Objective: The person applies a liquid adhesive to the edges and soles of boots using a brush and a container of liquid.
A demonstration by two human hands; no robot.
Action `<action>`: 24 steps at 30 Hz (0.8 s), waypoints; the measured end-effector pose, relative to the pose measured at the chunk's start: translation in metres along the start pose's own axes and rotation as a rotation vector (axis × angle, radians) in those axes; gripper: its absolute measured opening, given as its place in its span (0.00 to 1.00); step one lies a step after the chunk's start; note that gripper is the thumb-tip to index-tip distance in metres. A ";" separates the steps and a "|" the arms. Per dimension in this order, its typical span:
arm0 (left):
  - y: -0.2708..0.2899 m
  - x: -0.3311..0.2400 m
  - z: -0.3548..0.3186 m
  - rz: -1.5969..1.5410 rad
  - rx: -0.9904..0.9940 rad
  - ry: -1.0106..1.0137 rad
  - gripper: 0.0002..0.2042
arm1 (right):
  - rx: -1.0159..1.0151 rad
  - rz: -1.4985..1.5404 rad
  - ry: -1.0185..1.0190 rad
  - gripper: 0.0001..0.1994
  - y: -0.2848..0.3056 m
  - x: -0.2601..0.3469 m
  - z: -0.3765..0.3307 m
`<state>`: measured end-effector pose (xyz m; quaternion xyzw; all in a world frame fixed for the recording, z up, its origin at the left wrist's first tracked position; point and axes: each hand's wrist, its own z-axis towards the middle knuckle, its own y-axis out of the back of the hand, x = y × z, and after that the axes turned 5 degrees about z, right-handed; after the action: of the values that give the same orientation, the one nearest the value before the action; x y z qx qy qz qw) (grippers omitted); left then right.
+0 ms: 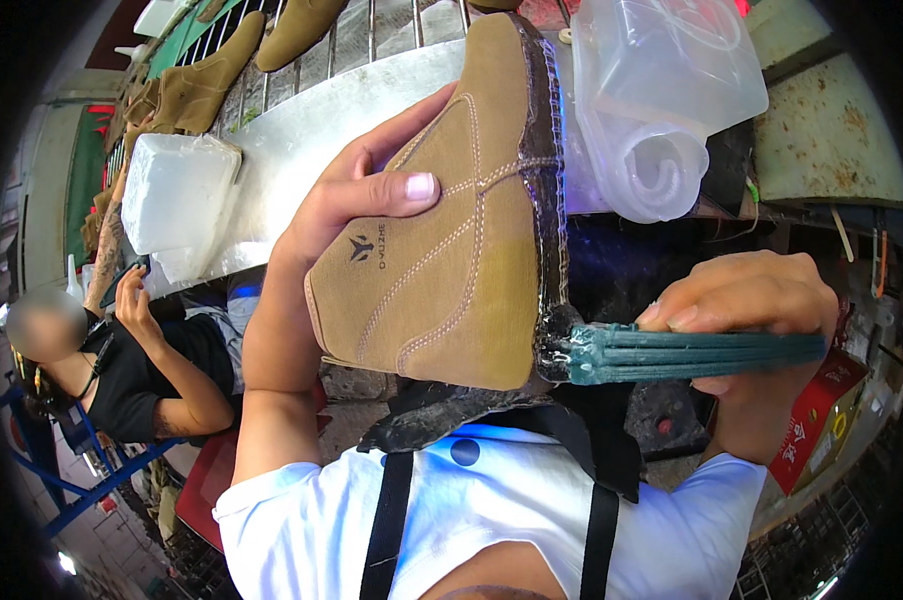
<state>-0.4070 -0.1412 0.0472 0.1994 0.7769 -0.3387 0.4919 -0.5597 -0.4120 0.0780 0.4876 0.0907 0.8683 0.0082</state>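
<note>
A tan suede ankle boot (472, 250) with pale stitching fills the middle of the head view, turned on its side so its dark, wet-looking bottom edge faces right. My left hand (357, 195) is closed on it from the left, with the thumb flat on the suede and the other fingers partly hidden behind. In my right hand (752, 290) is a flat, ribbed green brush (702, 352), held between fingers above and thumb below. Its tip, smeared with something whitish, touches the dark edge at the boot's near end. No sole shows on the boot.
Beyond the boot lies a pale metal tabletop (292, 130) with a translucent block-shaped container (177, 195). A large clear plastic jug (672, 80) stands at the back right. More tan boots (207, 90) rest on a metal rack. At left sits a co-worker (162, 370); a red carton (822, 420) is at right.
</note>
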 end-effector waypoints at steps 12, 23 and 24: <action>-0.029 -0.012 -0.009 -0.248 -0.092 0.071 0.34 | 0.034 -0.395 0.067 0.07 0.005 0.044 0.014; -0.029 -0.011 -0.008 -0.499 -0.175 0.281 0.26 | 0.458 -0.680 0.131 0.15 0.040 0.088 0.059; -0.028 -0.012 -0.009 -0.487 -0.177 0.276 0.25 | 0.503 -0.678 0.130 0.14 0.044 0.090 0.065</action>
<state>-0.4258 -0.1537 0.0698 0.0074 0.8881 -0.3474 0.3010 -0.5486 -0.4364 0.1942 0.3611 0.4554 0.7962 0.1682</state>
